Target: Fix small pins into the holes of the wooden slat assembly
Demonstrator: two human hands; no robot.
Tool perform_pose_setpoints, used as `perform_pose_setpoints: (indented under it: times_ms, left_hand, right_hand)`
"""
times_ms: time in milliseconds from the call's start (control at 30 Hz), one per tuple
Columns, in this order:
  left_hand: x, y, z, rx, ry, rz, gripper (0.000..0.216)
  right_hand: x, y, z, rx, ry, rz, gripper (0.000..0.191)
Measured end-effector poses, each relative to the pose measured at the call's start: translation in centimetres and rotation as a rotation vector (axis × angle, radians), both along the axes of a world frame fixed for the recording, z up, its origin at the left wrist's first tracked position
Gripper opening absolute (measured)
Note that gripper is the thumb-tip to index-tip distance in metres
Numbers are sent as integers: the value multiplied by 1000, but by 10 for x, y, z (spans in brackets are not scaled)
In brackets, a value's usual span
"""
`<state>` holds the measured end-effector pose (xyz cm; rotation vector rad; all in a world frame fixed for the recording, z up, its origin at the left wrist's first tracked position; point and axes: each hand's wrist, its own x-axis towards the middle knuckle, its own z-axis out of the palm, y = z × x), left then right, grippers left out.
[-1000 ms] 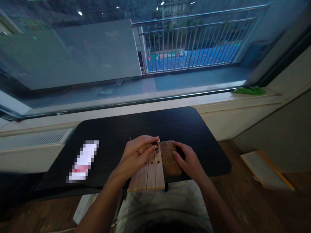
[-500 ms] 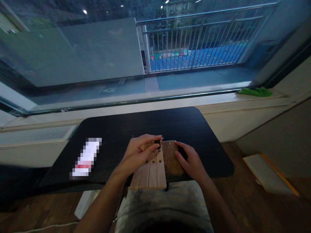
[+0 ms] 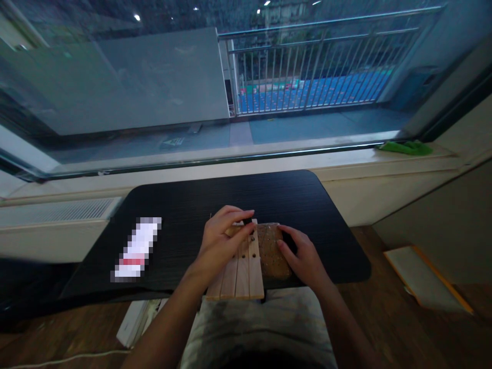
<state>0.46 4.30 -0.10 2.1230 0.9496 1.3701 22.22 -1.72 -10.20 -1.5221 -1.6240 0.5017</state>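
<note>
My left hand (image 3: 226,233) is over the far end of a pale wooden board (image 3: 240,279) with lengthwise grooves and several round holes. Its thumb and fingers pinch a small black piece (image 3: 248,221), whose kind I cannot make out. Right beside the wooden board lies a flat brown slab (image 3: 272,251) with small dark dots, wrapped in clear plastic. My right hand (image 3: 302,251) grips this slab's right edge, thumb on the side and index finger at the far corner; its other fingers are mostly hidden.
Both boards lie at the near edge of a black table (image 3: 184,205), the wooden one overhanging it. A blurred-out white and red item (image 3: 136,251) lies to the left. Beyond the table is a window sill with a green cloth (image 3: 405,147).
My left hand has risen slightly, and its thumb and fingers have shifted a little around the small black piece. The right hand stays at the brown slab.
</note>
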Motion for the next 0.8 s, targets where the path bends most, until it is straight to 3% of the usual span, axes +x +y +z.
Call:
perform_pose_setpoints:
  times_ms: [267, 467, 800]
  left_hand:
    - [-1, -8, -3, -71, 21, 152, 14]
    - [0, -7, 1, 4, 44, 120, 9]
    - [-1, -10, 8, -45, 70, 76, 10]
  right_hand:
    - [-1, 1, -1, 10, -10, -5, 39]
    - [-2, 0, 1, 8, 1, -12, 38]
    - [-2, 1, 2, 13, 12, -15, 37]
